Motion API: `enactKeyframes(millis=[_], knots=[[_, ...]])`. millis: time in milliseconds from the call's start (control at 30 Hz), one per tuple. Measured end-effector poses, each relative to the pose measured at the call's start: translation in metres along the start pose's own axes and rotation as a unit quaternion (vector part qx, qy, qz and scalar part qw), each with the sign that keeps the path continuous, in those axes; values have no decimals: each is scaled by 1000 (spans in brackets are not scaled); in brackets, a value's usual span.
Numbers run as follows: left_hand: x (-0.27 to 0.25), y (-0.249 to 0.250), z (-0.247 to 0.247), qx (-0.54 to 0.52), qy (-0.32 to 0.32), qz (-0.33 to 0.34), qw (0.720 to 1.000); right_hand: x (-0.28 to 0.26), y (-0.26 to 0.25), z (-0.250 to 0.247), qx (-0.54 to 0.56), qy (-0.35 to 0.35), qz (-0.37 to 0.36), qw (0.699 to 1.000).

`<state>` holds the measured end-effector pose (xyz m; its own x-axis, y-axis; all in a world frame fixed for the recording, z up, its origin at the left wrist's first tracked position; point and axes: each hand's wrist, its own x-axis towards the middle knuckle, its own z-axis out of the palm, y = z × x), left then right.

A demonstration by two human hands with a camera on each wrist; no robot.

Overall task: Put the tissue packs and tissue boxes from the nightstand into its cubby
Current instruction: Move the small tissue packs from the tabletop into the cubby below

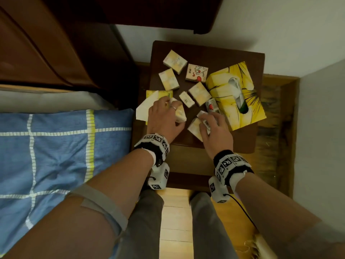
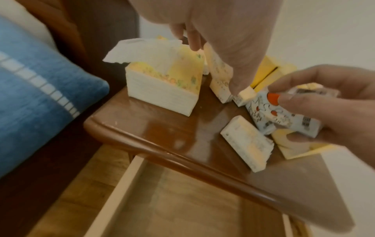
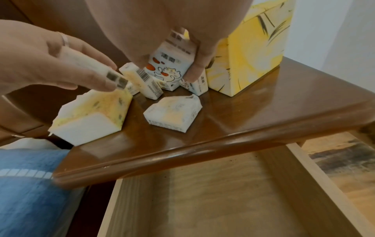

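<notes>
On the dark nightstand top (image 1: 248, 139) lie several small yellow-and-white tissue packs (image 1: 169, 79). A tall yellow tissue box (image 1: 224, 86) stands at the right. An opened soft pack (image 1: 149, 101) with a white tissue sticking out sits at the left edge. My left hand (image 1: 174, 114) grips one small pack (image 3: 95, 70) beside the soft pack. My right hand (image 1: 205, 123) pinches a cat-print pack (image 2: 274, 115) between thumb and fingers, close to the yellow box (image 3: 253, 56). Another small pack (image 2: 247, 144) lies loose near the front edge.
The nightstand's drawer (image 3: 223, 200) stands pulled open below the front edge, its pale wooden inside showing bare. A bed with a blue checked cover (image 1: 56, 156) presses against the nightstand's left side. White walls close in behind and to the right.
</notes>
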<state>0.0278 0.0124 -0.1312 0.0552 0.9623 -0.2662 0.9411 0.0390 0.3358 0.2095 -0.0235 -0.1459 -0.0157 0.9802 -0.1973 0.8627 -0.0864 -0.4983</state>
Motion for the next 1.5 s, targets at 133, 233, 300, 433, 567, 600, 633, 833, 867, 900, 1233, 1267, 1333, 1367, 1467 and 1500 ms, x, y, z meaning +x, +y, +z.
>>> enactKeyframes(millis=[133,233,300,433,567,600,633,833,867,900,1233,1267,1333,1367,1467,1500], knots=[[-33,-7,-10,-171,-1,-119,978,-10,-6,5,-33,-22,-11,999],[-60,-18,-7,-231,-54,-179,955,-12,-11,17,-104,-101,6,989],[-75,-25,2,-290,-86,-206,931,-11,-12,27,-130,-134,24,982],[-92,-39,23,-352,-134,-238,895,-5,-10,33,-119,-113,53,985],[-104,-44,40,-356,-168,-242,887,-8,-1,26,-71,-63,44,995],[-105,-44,42,-370,-164,-251,879,-9,-1,23,-57,-46,37,997],[-105,-42,43,-387,-155,-264,870,-11,-2,21,-48,-30,26,998],[-96,-47,32,-385,-112,-266,877,19,-35,17,-58,-17,-36,998],[-95,-51,30,-389,-108,-267,875,31,-42,19,-81,-30,-51,995],[-94,-53,28,-398,-102,-273,870,42,-47,20,-110,-50,-61,991],[-96,-79,36,-393,-130,-335,846,84,-58,56,-250,-94,-34,963],[-97,-78,37,-394,-130,-335,846,83,-59,52,-247,-73,-33,966],[-99,-74,36,-390,-134,-339,845,76,-60,40,-215,-31,-22,976],[-99,-71,36,-387,-137,-344,845,69,-62,32,-182,-17,-19,983],[-98,-62,34,-395,-155,-363,830,35,-67,10,-11,-50,2,999],[-99,-60,34,-392,-167,-363,829,20,-68,4,27,-77,7,997]])
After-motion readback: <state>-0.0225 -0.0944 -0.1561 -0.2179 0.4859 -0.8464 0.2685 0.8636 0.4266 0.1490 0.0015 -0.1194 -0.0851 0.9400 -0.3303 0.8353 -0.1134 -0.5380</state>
